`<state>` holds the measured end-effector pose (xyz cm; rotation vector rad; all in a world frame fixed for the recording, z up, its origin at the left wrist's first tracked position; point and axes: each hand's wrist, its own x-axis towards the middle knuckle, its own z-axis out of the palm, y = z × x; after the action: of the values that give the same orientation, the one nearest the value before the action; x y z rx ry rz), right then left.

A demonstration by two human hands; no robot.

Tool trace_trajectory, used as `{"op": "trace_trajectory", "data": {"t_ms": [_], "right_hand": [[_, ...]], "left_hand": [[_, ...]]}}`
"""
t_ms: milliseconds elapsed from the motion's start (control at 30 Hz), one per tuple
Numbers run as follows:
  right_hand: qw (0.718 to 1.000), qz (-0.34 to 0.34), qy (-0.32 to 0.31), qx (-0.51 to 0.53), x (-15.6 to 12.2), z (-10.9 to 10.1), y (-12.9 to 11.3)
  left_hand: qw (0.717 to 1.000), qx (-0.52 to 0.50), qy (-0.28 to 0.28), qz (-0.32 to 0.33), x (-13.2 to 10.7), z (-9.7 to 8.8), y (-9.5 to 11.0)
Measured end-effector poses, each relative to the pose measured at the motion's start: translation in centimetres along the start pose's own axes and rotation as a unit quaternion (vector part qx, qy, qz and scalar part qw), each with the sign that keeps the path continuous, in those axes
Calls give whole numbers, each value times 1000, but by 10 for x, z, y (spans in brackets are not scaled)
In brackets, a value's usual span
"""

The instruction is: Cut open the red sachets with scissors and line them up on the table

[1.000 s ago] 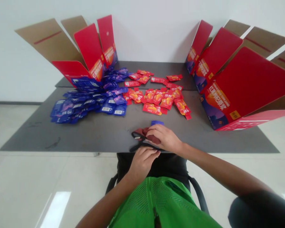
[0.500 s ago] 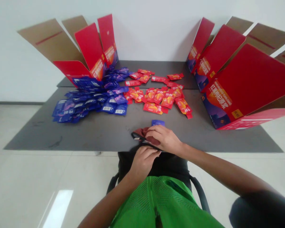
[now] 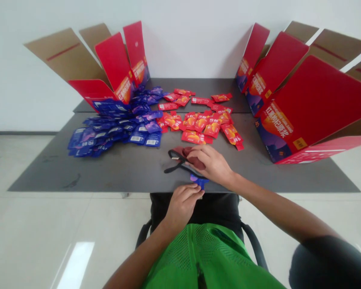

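My right hand is closed on a brownish-red fabric pouch with black trim and a black strap loop that sticks out to the left. The pouch is tilted above the table near its front edge. Under its near side a blue sachet shows in part. At the table edge my left hand has its fingers together, with the tips pinching the sachet's near end. The rest of that sachet is hidden by the pouch and my right hand.
A heap of blue sachets lies on the left of the grey table. Red sachets are spread in the middle. Open red cartons stand at the back left and along the right.
My right hand has moved the pouch forward, away from my left hand. The blue sachet, seen beyond my right hand before, now shows on the near side at my left fingertips.
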<state>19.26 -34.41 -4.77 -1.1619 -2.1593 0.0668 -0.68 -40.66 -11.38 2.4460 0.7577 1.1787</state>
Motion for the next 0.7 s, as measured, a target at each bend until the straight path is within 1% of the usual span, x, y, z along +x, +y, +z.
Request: {"op": "trace_trajectory", "data": {"t_ms": [67,133,200,333,400,433,500,567,600,633,700], "right_hand": [[999,-12,-47,23,-15,4,-14],[997,-11,-70,32,-22,10,-14],[998,3,-58,25,-17,16,0],[998,27,-38,-29,12,17,42],[997,26,-33,-59,25,12,52],[997,27,-23,-65,28,9,52],[998,32,6,-53,26,3,42],[999,33,31,-19,15,0,22],[999,26,27,-2,8,-1,12],[1000,15,11,11,-1,0,2],[999,-6,-35,27,-15,3,-12]], "left_hand": [[1000,6,-9,-7,1,-1,1],[1000,5,-9,-6,2,-2,1],[1000,0,-2,1,1,-1,0],[1000,-2,3,1,-2,2,-2],[1000,-3,7,1,-3,3,-3],[1000,-5,8,0,-3,4,-3],[1000,-6,6,0,-3,4,-3],[1000,-7,2,0,-4,5,-4],[1000,-7,1,-1,-4,5,-4],[1000,-8,0,-3,-4,5,-4],[1000,-9,-1,-7,-4,4,-3]]}}
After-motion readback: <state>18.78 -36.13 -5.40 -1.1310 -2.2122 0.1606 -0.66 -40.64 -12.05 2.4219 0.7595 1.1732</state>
